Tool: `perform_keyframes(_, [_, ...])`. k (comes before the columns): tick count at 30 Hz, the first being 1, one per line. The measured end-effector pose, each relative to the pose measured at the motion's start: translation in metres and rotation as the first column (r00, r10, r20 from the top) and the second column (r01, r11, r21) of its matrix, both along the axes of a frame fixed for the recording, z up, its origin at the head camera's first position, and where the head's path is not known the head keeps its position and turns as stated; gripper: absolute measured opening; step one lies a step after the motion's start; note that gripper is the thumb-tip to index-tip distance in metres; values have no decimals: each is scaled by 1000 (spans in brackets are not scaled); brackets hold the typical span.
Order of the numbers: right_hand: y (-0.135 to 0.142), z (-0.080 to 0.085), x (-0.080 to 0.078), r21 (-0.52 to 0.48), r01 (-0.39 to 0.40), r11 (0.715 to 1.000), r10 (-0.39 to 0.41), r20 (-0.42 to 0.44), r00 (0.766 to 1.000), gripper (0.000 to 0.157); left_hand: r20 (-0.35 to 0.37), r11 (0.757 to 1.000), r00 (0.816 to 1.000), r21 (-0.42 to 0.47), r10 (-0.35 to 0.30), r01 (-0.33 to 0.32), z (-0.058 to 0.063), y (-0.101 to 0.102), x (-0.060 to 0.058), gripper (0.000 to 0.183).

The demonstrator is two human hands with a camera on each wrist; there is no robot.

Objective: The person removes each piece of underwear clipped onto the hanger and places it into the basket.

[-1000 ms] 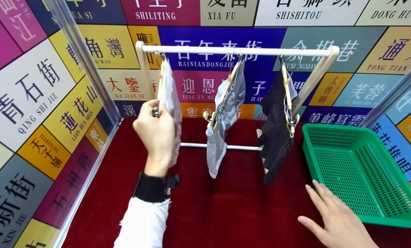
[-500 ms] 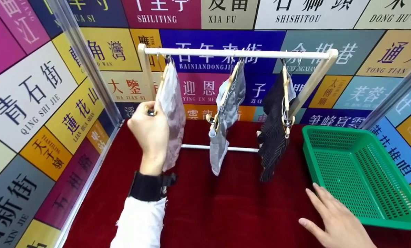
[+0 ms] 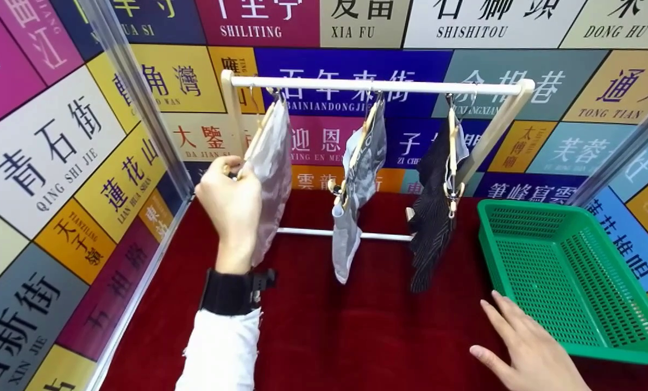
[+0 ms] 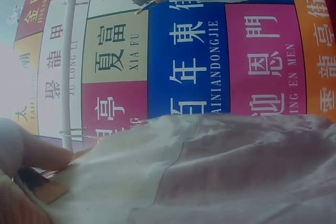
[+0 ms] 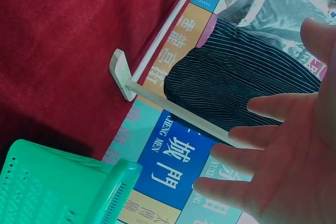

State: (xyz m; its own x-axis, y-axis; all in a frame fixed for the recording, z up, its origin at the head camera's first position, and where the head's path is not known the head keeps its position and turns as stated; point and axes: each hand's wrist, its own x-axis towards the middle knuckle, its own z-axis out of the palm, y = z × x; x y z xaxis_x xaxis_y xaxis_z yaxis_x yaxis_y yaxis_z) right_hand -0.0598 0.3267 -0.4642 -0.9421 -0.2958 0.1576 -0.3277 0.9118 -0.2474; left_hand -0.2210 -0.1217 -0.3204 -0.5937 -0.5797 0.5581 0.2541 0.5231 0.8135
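My left hand (image 3: 230, 198) pinches the near end of a wooden clip hanger (image 3: 259, 130) at the left of the rack. A pale grey-pink garment (image 3: 272, 179) hangs from that hanger, its face partly turned to me. In the left wrist view, finger and thumb (image 4: 39, 153) close on the hanger end by a dark clip, with the pale cloth (image 4: 220, 171) spread beside them. My right hand (image 3: 530, 342) is held with fingers spread near the left side of the green basket (image 3: 484, 244); it holds nothing. The right wrist view shows this palm (image 5: 294, 156) with straight fingers.
A white clothes rack (image 3: 378, 84) stands on the dark red cloth (image 3: 313, 336). A grey garment with lettering (image 3: 364, 163) hangs mid-bar, and a black pinstriped one (image 3: 429, 233) hangs to the right. Walls of coloured street-name signs (image 3: 52, 146) enclose the back and left.
My left hand has shifted slightly left with the hanger's near end, and the hanger has turned so more of the pale garment's face shows. The right hand stays nearly still.
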Motion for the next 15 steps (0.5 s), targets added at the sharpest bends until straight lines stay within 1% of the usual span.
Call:
perform_keyframes(3, [0,0,1,-9,-1,1000,1,-19,1000,77,-16,1000,1000,7,11,-11,0,1,-1,8])
perform_keyframes(6, [1,0,1,-5,4,1000,-4,-1,1000,78,-31,1000,999,-11,18,-19,0,3,-3,5])
perform_keyframes(8, [1,1,1,-1,7,1000,-7,12,1000,78,-23,999,1000,-25,20,-21,1,3,-4,5])
perform_keyframes(11, [1,2,1,1,11,1000,-11,28,1000,78,17,999,1000,-41,13,-12,0,3,-6,8])
perform_keyframes(15, [1,3,1,7,14,1000,-15,47,999,78,100,996,995,-91,-4,13,-1,4,-8,10])
